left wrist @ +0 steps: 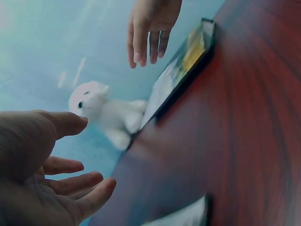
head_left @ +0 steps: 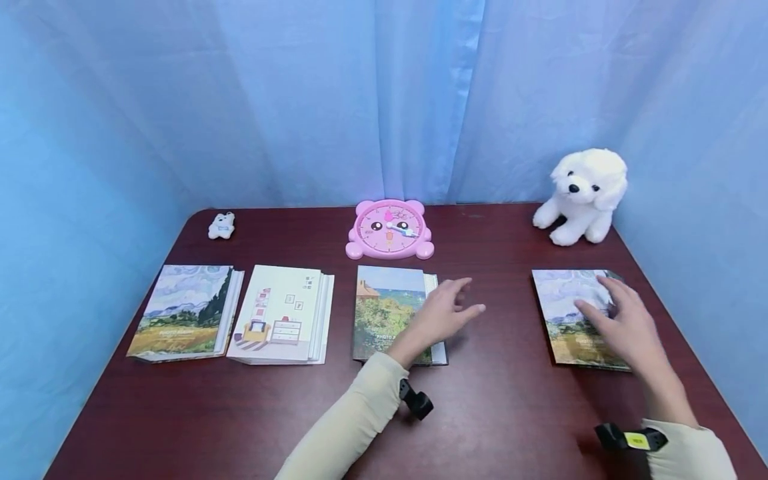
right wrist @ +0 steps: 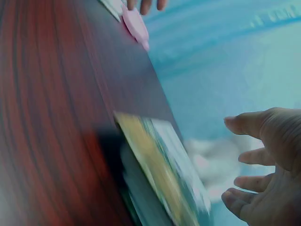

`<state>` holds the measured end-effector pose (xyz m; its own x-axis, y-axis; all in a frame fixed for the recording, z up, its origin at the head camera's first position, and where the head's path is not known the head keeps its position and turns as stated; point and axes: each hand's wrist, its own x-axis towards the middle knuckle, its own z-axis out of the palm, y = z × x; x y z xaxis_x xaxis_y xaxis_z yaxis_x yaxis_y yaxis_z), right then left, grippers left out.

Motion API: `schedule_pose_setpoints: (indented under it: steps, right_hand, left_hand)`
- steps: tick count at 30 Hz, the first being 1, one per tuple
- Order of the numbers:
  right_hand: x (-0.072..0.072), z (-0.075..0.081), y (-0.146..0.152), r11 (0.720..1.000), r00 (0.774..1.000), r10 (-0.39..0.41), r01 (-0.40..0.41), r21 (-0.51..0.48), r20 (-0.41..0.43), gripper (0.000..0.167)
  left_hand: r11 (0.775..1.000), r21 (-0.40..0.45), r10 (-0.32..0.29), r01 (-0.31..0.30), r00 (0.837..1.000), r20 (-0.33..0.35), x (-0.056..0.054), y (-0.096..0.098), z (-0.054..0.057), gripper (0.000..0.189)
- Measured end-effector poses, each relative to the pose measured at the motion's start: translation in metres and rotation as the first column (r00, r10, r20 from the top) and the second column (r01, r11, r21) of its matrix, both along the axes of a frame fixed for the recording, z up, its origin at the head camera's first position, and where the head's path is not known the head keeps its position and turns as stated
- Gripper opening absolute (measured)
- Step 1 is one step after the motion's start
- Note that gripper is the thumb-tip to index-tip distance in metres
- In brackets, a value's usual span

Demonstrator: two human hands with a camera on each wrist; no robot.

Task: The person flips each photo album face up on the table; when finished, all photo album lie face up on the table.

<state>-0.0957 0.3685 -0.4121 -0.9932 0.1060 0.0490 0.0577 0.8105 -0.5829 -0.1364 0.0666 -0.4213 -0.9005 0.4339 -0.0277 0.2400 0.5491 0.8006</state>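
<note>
Above the right edge of a photo album with a seaside garden cover (head_left: 384, 313) hovers my left hand (head_left: 441, 313), its fingers relaxed and thumb apart. My right hand (head_left: 630, 327) is over another photo album with a wheat-field cover (head_left: 564, 300), hiding its right side. In the right wrist view, thumb and fingers of the right hand (right wrist: 277, 165) are spread, with a gap to the album (right wrist: 160, 165). Nothing is held in the left hand (left wrist: 42, 174) in the left wrist view. Whether the right hand touches the cover is hard to tell from the head view.
At the left lie a wheat-field album (head_left: 180, 313) and a white album with a furniture drawing (head_left: 279, 300). Along the back are a small white bear toy (head_left: 221, 226), a pink clock (head_left: 390, 228) and a white plush dog (head_left: 585, 193). Blue curtains (head_left: 300, 100) surround the table (head_left: 240, 420).
</note>
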Motion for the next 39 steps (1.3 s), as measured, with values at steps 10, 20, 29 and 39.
schedule_pose_setpoints:
  steps: [10, 20, 29, 39]
  right_hand:
    - [0.017, -0.014, 0.063, 1.000, 0.995, -0.003, 0.003, 0.005, 0.103, 0.080]
    - [0.016, -0.028, 0.087, 0.997, 0.983, 0.077, -0.078, 0.001, 0.167, 0.080]
    - [0.012, -0.028, 0.086, 0.996, 0.959, 0.091, -0.089, -0.022, 0.267, 0.083]
    - [0.015, -0.030, 0.095, 0.982, 0.952, 0.053, 0.005, -0.187, 0.302, 0.075]
  left_hand:
    - [0.998, -0.037, -0.044, 0.047, 0.997, 0.067, 0.007, 0.064, -0.015, 0.065]
    - [1.000, -0.019, -0.021, 0.023, 0.993, 0.115, 0.014, 0.111, -0.023, 0.069]
    - [0.996, -0.081, -0.026, 0.034, 0.995, 0.094, 0.012, 0.127, -0.025, 0.046]
    - [0.980, -0.171, -0.104, 0.103, 0.995, 0.007, 0.010, 0.130, -0.029, 0.039]
